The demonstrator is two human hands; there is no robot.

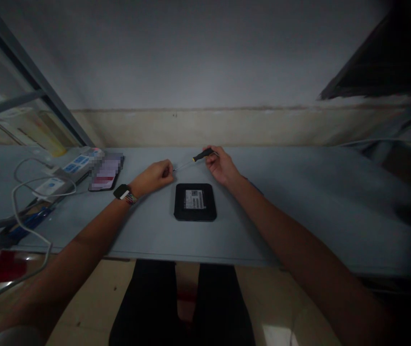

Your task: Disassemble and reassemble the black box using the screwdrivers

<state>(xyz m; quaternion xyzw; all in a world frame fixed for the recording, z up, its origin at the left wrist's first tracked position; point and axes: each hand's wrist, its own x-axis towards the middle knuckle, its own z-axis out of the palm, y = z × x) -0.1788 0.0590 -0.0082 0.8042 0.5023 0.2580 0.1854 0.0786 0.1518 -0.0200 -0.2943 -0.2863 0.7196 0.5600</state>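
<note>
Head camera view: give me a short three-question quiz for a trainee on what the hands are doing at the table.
1. True or false: the right hand holds the screwdriver by its handle.
2. What lies on the table nearest both hands? A) black square device B) mug C) book
3. Fill in: the watch sits on the ___ wrist.
Key: 1 true; 2 A; 3 left.
</note>
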